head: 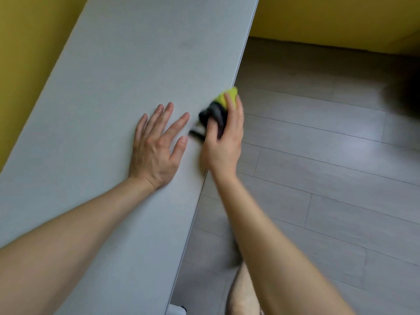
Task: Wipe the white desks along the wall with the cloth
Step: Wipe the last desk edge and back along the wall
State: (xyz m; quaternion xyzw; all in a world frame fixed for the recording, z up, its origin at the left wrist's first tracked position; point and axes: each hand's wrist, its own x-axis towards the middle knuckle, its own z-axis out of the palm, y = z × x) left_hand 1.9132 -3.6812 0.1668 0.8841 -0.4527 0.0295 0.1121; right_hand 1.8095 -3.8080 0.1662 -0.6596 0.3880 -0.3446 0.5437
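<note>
Gripping hand: our right hand (223, 137), fingers and thumb curled round the cloth, set at the desk's front edge.
Cloth: (218, 108) yellow-green at its far end, dark grey nearer us, blurred. It is bunched in our right hand and lies on the desk top by the front edge. A dark strip trails from it onto the surface.
Flat hand: our left hand (156, 147), palm down on the desk, fingers straight and spread, holding nothing. It is near the cloth and apart from it.
Desk: (102, 87) white, long, running from lower left to the top, its far side along the wall.
Wall: (34, 53) yellow, left of the desk and again at upper right.
Floor: (318, 160) pale grey planks, right of the desk.
Leg: (243, 294) ours, bare, below the right forearm.
Dark shape: (406, 98) at the right edge; we cannot tell what it is.
</note>
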